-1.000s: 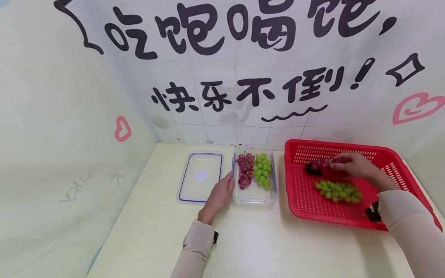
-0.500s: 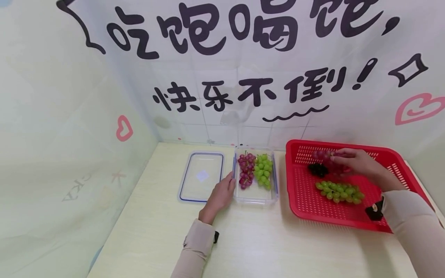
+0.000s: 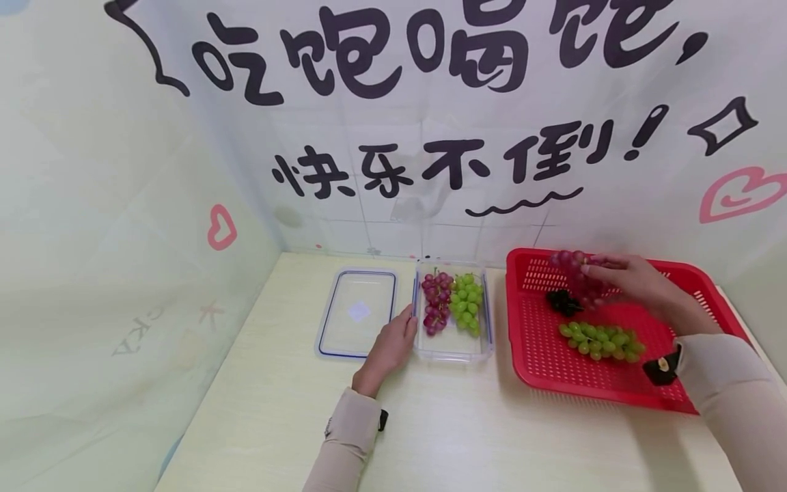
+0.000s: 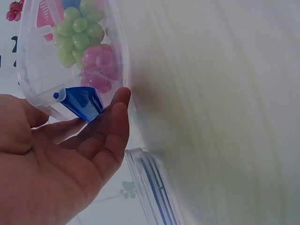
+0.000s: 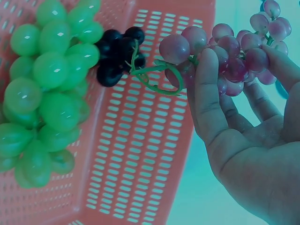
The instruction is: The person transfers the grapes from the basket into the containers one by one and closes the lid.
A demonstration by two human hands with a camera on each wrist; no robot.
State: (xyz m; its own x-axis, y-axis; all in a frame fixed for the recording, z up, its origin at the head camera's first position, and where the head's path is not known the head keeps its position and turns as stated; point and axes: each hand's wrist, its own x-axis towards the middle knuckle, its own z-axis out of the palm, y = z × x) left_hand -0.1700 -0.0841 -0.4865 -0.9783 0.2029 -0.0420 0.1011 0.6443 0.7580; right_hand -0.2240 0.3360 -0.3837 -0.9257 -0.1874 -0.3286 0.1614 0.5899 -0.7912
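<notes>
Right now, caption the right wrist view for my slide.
A right hand holds a bunch of purple grapes; behind, a perforated red plastic basket contains green grapes and black grapes.

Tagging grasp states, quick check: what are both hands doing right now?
Left hand: open, fingers touching the side of the clear container.
Right hand: closed, holding a reddish-purple grape bunch.

I face a pale wall sheet (image 3: 639,198) bearing black Chinese lettering (image 3: 455,171), pink hearts (image 3: 221,228) and a four-pointed star (image 3: 723,127).
</notes>
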